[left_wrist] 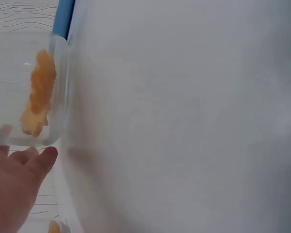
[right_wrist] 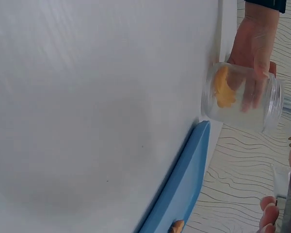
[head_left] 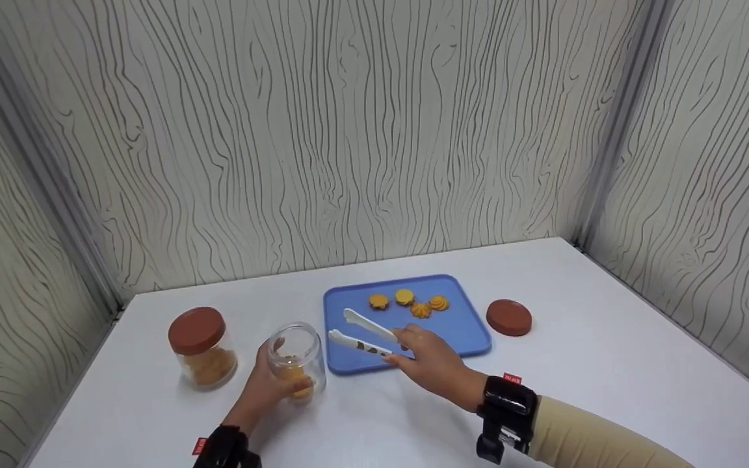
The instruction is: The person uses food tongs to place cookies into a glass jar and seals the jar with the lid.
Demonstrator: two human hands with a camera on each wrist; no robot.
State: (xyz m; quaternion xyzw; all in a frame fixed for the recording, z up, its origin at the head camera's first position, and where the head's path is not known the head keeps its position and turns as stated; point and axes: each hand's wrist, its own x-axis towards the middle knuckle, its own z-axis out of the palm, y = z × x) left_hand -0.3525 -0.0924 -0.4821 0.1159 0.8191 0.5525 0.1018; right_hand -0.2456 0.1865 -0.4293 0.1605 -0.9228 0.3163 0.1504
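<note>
My left hand (head_left: 264, 389) grips an open clear jar (head_left: 315, 365) round its side, thumb in front and fingers behind. Orange-yellow cookies (left_wrist: 40, 90) lie at the bottom of this jar. White tongs (head_left: 372, 323) with dark printed marks are in my right hand (head_left: 438, 368), pinched between thumb and fingers. Their arms stand apart over the left part of a blue tray (head_left: 459, 338), and no cookie is between the tips. Several shaped cookies (head_left: 420, 310) sit toward the back of the tray. In the right wrist view only parts of the tongs and right fingers (right_wrist: 270, 216) show.
A second jar (head_left: 209, 367) of cookies, closed with a red-brown lid (head_left: 197, 330), stands at the left. Another red-brown lid (head_left: 509, 318) lies right of the tray on the white table (head_left: 582, 364). Wood-patterned panels (head_left: 348, 143) border the table's back and sides.
</note>
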